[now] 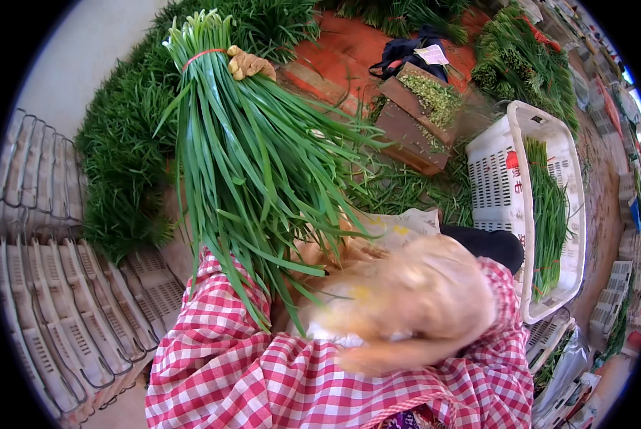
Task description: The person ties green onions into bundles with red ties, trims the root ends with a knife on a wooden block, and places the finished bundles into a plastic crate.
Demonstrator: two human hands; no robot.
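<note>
Head view: left hand (252,64) gripped red-banded leafy bunch (234,150); right hand (381,307) blurred, couldn't tell fingers' state. Bundling seemed nearly done; next move likely meant setting bunch down.

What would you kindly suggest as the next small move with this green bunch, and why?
I would probably have the right hand gather the drooping leaves, since they splay widely below the red band while the left hand holds the bunch near its banded end.

Vegetable-packing area: banded green bunch (224,121), heaped greens (120,161), stacked crates (70,304), loaded white basket (488,168).
</note>
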